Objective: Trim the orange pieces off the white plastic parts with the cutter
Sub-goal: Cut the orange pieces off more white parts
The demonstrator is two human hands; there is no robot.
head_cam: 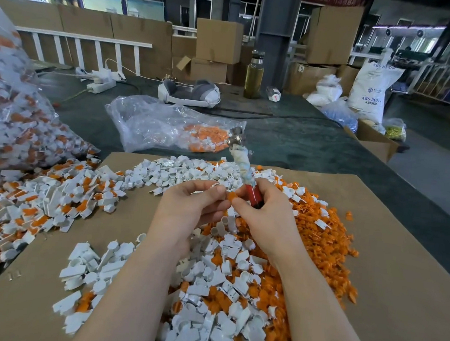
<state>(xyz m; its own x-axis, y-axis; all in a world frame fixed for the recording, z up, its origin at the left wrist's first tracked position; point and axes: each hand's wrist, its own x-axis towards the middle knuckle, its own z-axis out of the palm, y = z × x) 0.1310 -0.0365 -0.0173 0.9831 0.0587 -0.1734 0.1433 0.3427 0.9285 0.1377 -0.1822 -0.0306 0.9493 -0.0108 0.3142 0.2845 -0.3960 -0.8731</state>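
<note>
Head view: left hand (189, 205) and right hand (264, 208) pinch an orange piece (232, 197); right grips cutter (245, 169).

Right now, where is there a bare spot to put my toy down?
The brown cardboard is bare along its right side, past the orange pile, and at the near left, below the white parts. The dark green table cover is bare right of the plastic bag. The middle, around both hands, is crowded.
</note>
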